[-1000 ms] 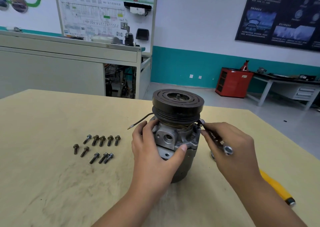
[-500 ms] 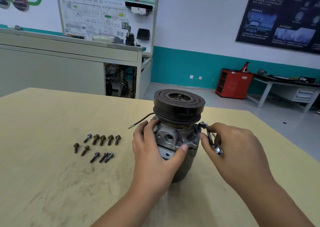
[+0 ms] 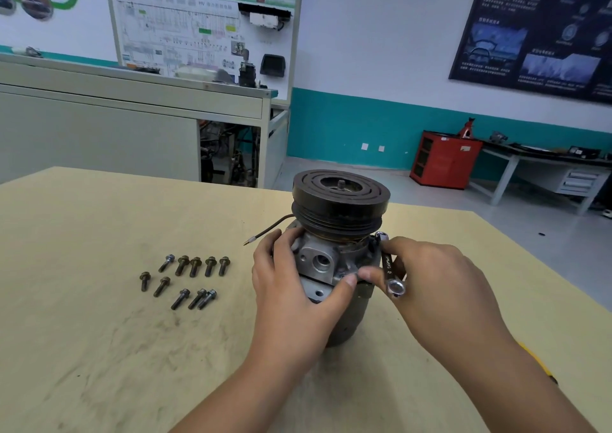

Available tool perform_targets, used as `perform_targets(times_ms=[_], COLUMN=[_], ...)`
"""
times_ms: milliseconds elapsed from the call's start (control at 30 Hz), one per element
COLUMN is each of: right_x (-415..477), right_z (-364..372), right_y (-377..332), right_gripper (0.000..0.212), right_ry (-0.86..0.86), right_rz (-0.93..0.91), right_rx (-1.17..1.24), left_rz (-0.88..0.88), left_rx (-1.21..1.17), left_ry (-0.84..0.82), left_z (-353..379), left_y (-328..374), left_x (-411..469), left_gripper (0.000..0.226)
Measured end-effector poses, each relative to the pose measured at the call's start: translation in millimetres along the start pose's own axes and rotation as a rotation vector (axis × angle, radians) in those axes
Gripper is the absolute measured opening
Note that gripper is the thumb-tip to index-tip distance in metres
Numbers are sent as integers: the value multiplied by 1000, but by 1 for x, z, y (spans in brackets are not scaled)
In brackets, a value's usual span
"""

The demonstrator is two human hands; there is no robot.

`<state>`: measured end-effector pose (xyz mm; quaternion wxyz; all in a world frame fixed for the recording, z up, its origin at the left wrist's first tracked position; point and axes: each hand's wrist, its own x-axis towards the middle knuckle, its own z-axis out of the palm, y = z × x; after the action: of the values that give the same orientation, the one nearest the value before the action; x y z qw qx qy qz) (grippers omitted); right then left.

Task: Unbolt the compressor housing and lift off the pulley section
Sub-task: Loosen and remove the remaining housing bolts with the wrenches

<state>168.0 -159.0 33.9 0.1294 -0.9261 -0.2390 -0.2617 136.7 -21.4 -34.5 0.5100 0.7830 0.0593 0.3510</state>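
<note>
1. Tabletop (image 3: 99, 350): pale wood, fills the lower frame. Workshop benches and posters behind.
2. Compressor (image 3: 318, 262): stands upright at frame centre, long axis vertical, grey ported housing facing the camera, darker body below.
3. Pulley (image 3: 341, 201): black, grooved, sits on top of the compressor, not lifted.
4. Left hand (image 3: 291, 300): comes from lower centre. The fingers wrap the housing's left side and the thumb presses its front lower edge, bracing it.
5. Right hand (image 3: 440, 283): comes from lower right. The fingers pinch the wrench shank, just beside the housing's right side.
6. Wrench (image 3: 388, 267): small and steel, long axis near vertical. Its top end sits on a fastener just under the pulley rim at the housing's right, and its ring end hangs free below. The bolt head is hidden, so I cannot tell how far out it is.
7. Key relation: the fastener lies up and left of the right fingers. The right hand is nearer and the left only steadies. Judgement: unbolting is in progress, likely late.
8. Bolts (image 3: 185, 277): ten loose ones, left of the compressor and well apart from it.
9. Wire (image 3: 271, 229): thin and dark, sticks out left under the pulley.
</note>
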Motion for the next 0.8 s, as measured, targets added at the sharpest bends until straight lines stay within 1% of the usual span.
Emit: perform_targets(times_ms=[67, 200, 267, 333, 433, 500, 667, 800], right_x=[2, -2, -4, -6, -10, -12, -9, 3], right_z=[-1, 2, 3, 3, 4, 9, 24, 30], right_y=[-1, 2, 8, 16, 26, 36, 56, 57], right_gripper=[39, 40, 38, 41, 44, 39, 25, 17], right_ry=[9, 66, 121, 150, 111, 94, 105, 196], right_rz=[15, -10, 30, 83, 110, 141, 346, 447], right_rx=[9, 189, 394, 609, 823, 954, 1292, 1439], left_rz=[1, -10, -18, -18, -17, -20, -18, -6], left_rx=[2, 5, 3, -1, -11, -19, -20, -9], left_ry=[5, -1, -10, -14, -19, -27, -34, -30], left_z=[0, 0, -1, -1, -1, -2, -2, -2], left_y=[0, 0, 0, 1, 3, 5, 6, 5], left_x=[0, 0, 0, -1, -1, -2, -1, -1], left_gripper=[71, 75, 76, 76, 73, 71, 70, 69])
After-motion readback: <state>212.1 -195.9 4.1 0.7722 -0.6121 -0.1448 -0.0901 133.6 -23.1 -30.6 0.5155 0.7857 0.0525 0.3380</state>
